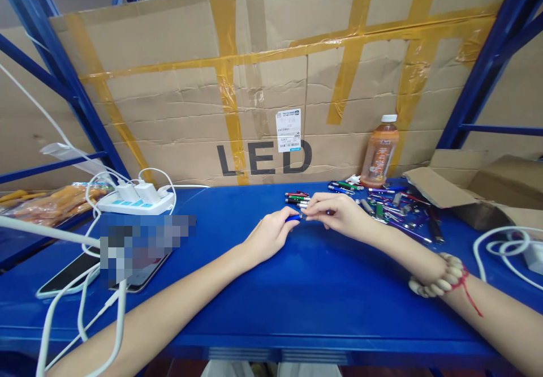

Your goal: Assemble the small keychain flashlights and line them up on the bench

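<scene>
In my left hand (271,234) is a short, shiny blue pen-like barrel (292,217), pinched between thumb and fingers and pointing right. My right hand (337,214) is closed in a pinch at the barrel's small metallic end. What sits between those right fingertips is too small and hidden to make out. Just behind the hands lies a row of slim pen-like pieces (297,200) in red, green, black and silver. To the right of my right hand spreads a loose pile of coloured and metal pen-like parts (396,210).
A drink bottle (380,153) stands behind the pile, near an open cardboard box (479,190). White cables (500,241) coil at the right. On the left are a power strip (136,200), two phones (70,272) and more cables. Taped cardboard (182,111) backs the blue tabletop (322,292).
</scene>
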Tool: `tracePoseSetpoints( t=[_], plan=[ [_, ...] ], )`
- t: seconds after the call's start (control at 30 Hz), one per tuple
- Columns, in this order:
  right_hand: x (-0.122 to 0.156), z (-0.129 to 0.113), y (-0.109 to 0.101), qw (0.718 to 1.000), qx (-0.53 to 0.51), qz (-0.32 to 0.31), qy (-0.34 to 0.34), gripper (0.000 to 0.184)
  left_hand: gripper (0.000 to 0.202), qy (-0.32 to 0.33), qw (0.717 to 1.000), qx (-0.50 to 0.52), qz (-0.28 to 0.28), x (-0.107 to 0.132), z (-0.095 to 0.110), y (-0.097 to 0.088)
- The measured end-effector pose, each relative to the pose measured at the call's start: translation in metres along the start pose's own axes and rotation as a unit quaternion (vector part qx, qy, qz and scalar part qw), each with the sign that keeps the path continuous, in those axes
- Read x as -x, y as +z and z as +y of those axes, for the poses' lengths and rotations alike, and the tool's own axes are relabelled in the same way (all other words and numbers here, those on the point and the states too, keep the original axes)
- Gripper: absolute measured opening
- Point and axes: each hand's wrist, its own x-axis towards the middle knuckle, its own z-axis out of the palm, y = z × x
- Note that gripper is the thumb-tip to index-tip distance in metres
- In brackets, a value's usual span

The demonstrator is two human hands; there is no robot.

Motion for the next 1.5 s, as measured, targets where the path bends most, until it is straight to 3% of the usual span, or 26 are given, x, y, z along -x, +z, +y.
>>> tracePoseSetpoints(
  t=[0.23, 0.47, 0.7, 0.93, 1.23, 1.5],
  plan=[
    [0.003, -0.002, 0.005, 0.994, -0.099, -0.023, 0.032, 0.02, 0.015, 0.013, 1.0, 0.015, -0.017, 0.004, 0.002, -0.001],
    [0.002, -0.01, -0.005, 0.999, 0.019, -0.036, -0.032, 0.019, 0.016, 0.018, 0.999, -0.009, -0.033, 0.006, 0.004, -0.001],
    [0.002, -0.013, -0.003, 0.999, 0.022, -0.026, -0.011, 0.018, 0.014, 0.033, 0.999, -0.032, -0.022, 0.006, 0.005, -0.002],
    [0.0, -0.016, 0.007, 0.991, -0.099, 0.003, 0.093, 0.024, 0.013, 0.059, 0.996, -0.064, 0.025, 0.005, 0.003, -0.001],
    [-0.002, -0.019, 0.013, 0.932, -0.198, -0.033, 0.303, 0.034, 0.012, 0.079, 0.992, -0.079, 0.065, 0.004, -0.002, 0.002],
    [-0.007, -0.027, 0.007, 0.905, -0.224, -0.037, 0.36, 0.037, 0.022, 0.087, 0.99, -0.091, 0.06, 0.003, 0.001, -0.001]
  ],
)
